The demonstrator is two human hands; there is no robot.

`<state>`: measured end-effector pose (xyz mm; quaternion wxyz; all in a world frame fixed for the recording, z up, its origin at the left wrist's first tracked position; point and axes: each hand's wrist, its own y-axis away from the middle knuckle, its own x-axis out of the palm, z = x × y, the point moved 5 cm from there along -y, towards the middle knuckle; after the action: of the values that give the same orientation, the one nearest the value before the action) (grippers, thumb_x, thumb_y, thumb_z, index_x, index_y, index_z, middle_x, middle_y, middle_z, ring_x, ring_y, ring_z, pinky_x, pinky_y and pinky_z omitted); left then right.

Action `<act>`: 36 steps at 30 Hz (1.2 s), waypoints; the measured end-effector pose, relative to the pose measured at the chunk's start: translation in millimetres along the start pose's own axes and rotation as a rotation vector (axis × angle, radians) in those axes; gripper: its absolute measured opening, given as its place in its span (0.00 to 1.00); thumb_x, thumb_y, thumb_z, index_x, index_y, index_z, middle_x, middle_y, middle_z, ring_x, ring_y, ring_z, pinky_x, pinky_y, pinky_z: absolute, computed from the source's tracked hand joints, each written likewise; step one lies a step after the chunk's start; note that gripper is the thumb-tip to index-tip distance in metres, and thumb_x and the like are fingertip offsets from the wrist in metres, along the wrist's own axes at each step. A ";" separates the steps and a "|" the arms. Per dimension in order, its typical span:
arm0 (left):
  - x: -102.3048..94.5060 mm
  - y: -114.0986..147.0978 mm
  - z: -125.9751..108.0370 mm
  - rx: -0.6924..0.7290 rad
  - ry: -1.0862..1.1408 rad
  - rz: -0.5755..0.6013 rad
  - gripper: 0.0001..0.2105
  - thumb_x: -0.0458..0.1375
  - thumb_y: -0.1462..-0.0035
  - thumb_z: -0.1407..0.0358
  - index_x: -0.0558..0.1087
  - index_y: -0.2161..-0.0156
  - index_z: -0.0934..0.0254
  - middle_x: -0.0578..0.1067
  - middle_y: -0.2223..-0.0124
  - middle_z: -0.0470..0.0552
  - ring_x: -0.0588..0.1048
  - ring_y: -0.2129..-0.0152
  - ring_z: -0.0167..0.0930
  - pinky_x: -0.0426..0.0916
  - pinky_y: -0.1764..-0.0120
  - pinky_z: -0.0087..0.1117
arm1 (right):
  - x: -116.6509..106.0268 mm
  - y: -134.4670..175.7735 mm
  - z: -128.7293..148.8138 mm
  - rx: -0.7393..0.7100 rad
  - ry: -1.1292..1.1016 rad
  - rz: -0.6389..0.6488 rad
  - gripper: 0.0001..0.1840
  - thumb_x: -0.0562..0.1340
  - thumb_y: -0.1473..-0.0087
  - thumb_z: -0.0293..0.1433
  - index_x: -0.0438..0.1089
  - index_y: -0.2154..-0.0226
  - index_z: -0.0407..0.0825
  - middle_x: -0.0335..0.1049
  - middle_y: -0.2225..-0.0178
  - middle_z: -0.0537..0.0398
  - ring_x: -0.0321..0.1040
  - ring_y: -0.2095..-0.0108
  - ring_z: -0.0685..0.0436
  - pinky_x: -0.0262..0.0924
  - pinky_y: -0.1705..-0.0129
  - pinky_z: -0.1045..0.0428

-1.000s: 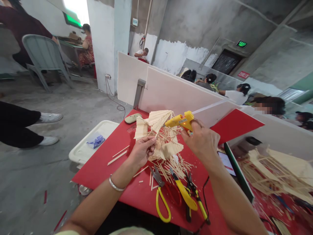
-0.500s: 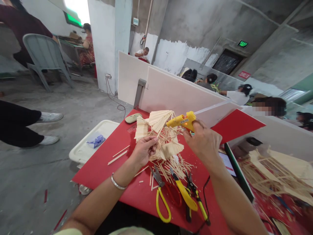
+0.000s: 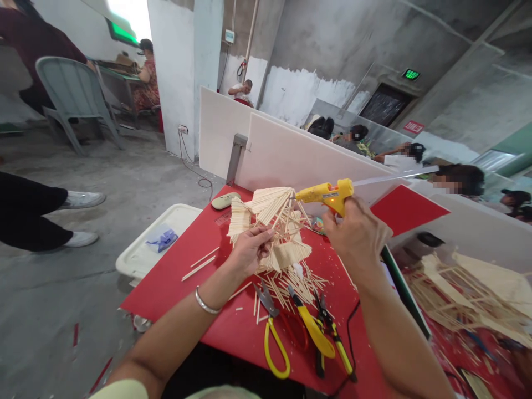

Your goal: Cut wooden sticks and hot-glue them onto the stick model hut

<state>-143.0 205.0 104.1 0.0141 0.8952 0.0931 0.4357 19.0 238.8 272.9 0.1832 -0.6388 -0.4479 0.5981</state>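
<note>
— So, how to manage the gluing well, with both hands busy?

— Probably by steadying the work first. Look at the left hand (image 3: 252, 249): thumb and fingers pinched on thin sticks at the near edge of the stick structure (image 3: 268, 204). Exactly how many, hard to tell.

— And the right hand (image 3: 361, 227)?

— Wrapped round the grip of the yellow glue gun (image 3: 324, 194), nozzle pointing left, at or just beside the upper right corner of the structure. Contact or a slight gap: impossible to say from this view.

— Where to find the structure on the red table (image 3: 166, 293)?

— Towards the far side, beyond the loose sticks (image 3: 307, 282) and the yellow-handled scissors (image 3: 269, 303).

— Best way to lay the glue?

— Likely a short, light squeeze with the tip close to the joint. Better to aim for a small bead than a blob, so as not to smear neighbouring sticks.

— Anything to watch?

— Mind the left fingertips; wiser to pinch well clear of the presumably hot nozzle. Watch also for the clear glue stick (image 3: 394, 176) jutting out behind the gun, perhaps easily knocked against the white partition (image 3: 291, 152). After that, press gently and hold steady until set.
</note>
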 end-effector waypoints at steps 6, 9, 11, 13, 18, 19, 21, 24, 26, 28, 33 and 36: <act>6.2 -6.2 -4.0 -0.006 -0.018 -0.023 0.17 0.74 0.61 0.64 0.72 0.71 0.69 0.70 0.77 0.44 0.64 0.84 0.18 0.50 0.84 0.21 | -1.0 -10.2 2.8 -0.038 -0.015 -0.026 0.17 0.52 0.40 0.37 0.71 0.57 0.45 0.73 0.64 0.46 0.60 0.73 0.47 0.36 0.73 0.48; 4.7 -8.5 -5.1 0.005 -0.029 -0.025 0.16 0.74 0.61 0.65 0.72 0.72 0.68 0.70 0.77 0.44 0.63 0.84 0.18 0.50 0.84 0.21 | 0.1 -9.5 3.3 -0.048 -0.020 -0.025 0.17 0.52 0.40 0.37 0.71 0.58 0.45 0.73 0.65 0.46 0.60 0.73 0.47 0.36 0.73 0.48; 3.0 -9.6 -5.5 0.019 -0.037 -0.033 0.16 0.74 0.61 0.65 0.71 0.72 0.68 0.69 0.78 0.44 0.63 0.84 0.19 0.50 0.83 0.22 | -0.2 -8.8 2.9 -0.044 -0.016 -0.026 0.17 0.52 0.40 0.37 0.71 0.58 0.45 0.73 0.65 0.46 0.60 0.73 0.47 0.36 0.73 0.48; 1.5 -10.8 -5.0 0.026 -0.048 -0.038 0.16 0.74 0.61 0.64 0.71 0.72 0.68 0.68 0.80 0.43 0.63 0.85 0.19 0.50 0.83 0.22 | -0.5 -8.6 2.3 -0.037 -0.018 -0.018 0.17 0.52 0.40 0.37 0.70 0.58 0.45 0.72 0.65 0.46 0.60 0.73 0.47 0.35 0.73 0.48; 1.2 -13.5 -3.2 0.043 -0.052 -0.029 0.17 0.74 0.61 0.64 0.70 0.72 0.67 0.68 0.79 0.43 0.64 0.85 0.19 0.50 0.83 0.22 | 1.6 -9.2 2.9 -0.050 -0.051 0.036 0.16 0.52 0.40 0.37 0.69 0.58 0.45 0.72 0.64 0.46 0.60 0.72 0.46 0.34 0.72 0.48; 1.4 -13.8 -3.0 0.045 -0.050 -0.031 0.17 0.74 0.62 0.64 0.70 0.72 0.67 0.69 0.79 0.43 0.64 0.84 0.19 0.51 0.83 0.22 | 2.0 -9.3 3.0 -0.052 -0.045 0.037 0.16 0.52 0.40 0.37 0.69 0.58 0.45 0.72 0.64 0.46 0.60 0.72 0.46 0.34 0.72 0.48; 1.6 -14.5 -3.0 0.049 -0.044 -0.035 0.18 0.75 0.62 0.64 0.70 0.72 0.67 0.69 0.78 0.44 0.64 0.84 0.19 0.51 0.83 0.22 | 1.7 -9.5 3.0 -0.053 -0.016 0.023 0.16 0.52 0.39 0.37 0.69 0.57 0.45 0.72 0.65 0.46 0.59 0.72 0.46 0.33 0.72 0.48; 1.1 -15.8 -3.1 0.058 -0.041 -0.042 0.18 0.75 0.62 0.64 0.70 0.73 0.67 0.69 0.79 0.43 0.63 0.85 0.19 0.51 0.83 0.22 | -0.4 -10.1 3.1 -0.062 0.038 -0.011 0.17 0.51 0.38 0.37 0.70 0.57 0.45 0.71 0.66 0.46 0.58 0.74 0.47 0.33 0.72 0.48; 0.3 -16.6 -3.1 0.063 -0.043 -0.044 0.17 0.74 0.62 0.64 0.70 0.72 0.68 0.69 0.79 0.43 0.63 0.85 0.18 0.51 0.83 0.22 | -2.0 -10.1 3.3 -0.074 0.053 -0.021 0.17 0.51 0.38 0.36 0.70 0.56 0.45 0.71 0.66 0.47 0.57 0.75 0.47 0.33 0.73 0.48; -0.3 -17.0 -3.1 0.065 -0.040 -0.041 0.17 0.74 0.61 0.64 0.71 0.72 0.68 0.69 0.79 0.43 0.64 0.85 0.18 0.51 0.83 0.22 | -3.3 -9.6 2.9 -0.079 0.056 -0.022 0.17 0.51 0.39 0.36 0.69 0.56 0.45 0.71 0.66 0.47 0.57 0.74 0.47 0.34 0.73 0.48; 1.4 -15.0 -4.8 0.055 -0.023 -0.021 0.17 0.74 0.61 0.64 0.70 0.73 0.67 0.71 0.77 0.45 0.66 0.84 0.19 0.52 0.83 0.22 | -3.7 -7.4 0.5 -0.073 0.038 -0.025 0.16 0.52 0.40 0.37 0.69 0.57 0.45 0.71 0.66 0.46 0.57 0.74 0.47 0.35 0.72 0.48; 3.1 -13.6 -6.1 0.044 -0.027 -0.019 0.17 0.74 0.61 0.64 0.70 0.73 0.67 0.71 0.76 0.45 0.66 0.84 0.19 0.52 0.83 0.21 | -1.7 -7.5 0.1 -0.063 0.027 -0.015 0.16 0.52 0.40 0.36 0.70 0.58 0.45 0.71 0.66 0.46 0.57 0.73 0.47 0.34 0.72 0.48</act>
<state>-148.0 218.6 108.8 -0.0004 0.9002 0.1109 0.4211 16.5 241.4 279.7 0.1735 -0.6489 -0.4689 0.5736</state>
